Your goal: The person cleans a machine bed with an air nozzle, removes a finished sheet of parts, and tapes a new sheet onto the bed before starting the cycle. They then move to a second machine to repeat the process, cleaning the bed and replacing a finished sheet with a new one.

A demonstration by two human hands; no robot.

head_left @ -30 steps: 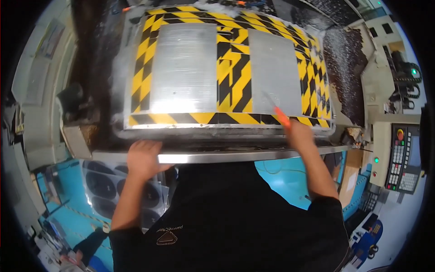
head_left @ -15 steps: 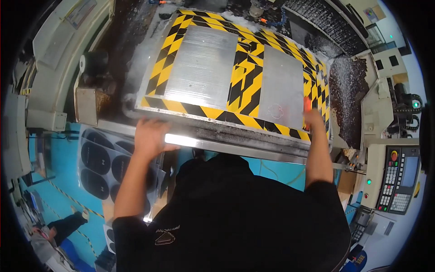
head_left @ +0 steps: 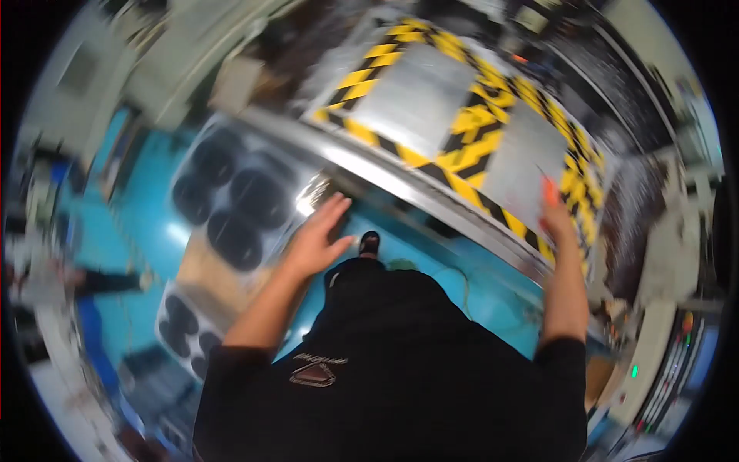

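Observation:
My left hand (head_left: pixel 317 237) is open, its fingers apart and nothing in it. It hovers beside a stack of clear sheets (head_left: pixel 294 175) printed with black rounded shapes. My right hand (head_left: pixel 557 222) is closed around a slim orange-red tool (head_left: pixel 550 191), too blurred to name its kind. That hand is over the right part of a flat metal bed (head_left: pixel 419 96). Yellow-and-black striped tape (head_left: pixel 469 142) borders the bed and crosses its middle.
A metal rail (head_left: pixel 369 163) edges the machine on my side. A control panel (head_left: pixel 677 369) stands at the right. Brown board (head_left: pixel 208 269) lies among the sheets on the left. Another person's dark-clothed limb (head_left: pixel 112 282) is at far left, above blue floor (head_left: pixel 146 189).
My left hand has left the machine's front rail and moved toward the sheets. The view has turned left, showing more of them. My right hand still holds the orange-red tool.

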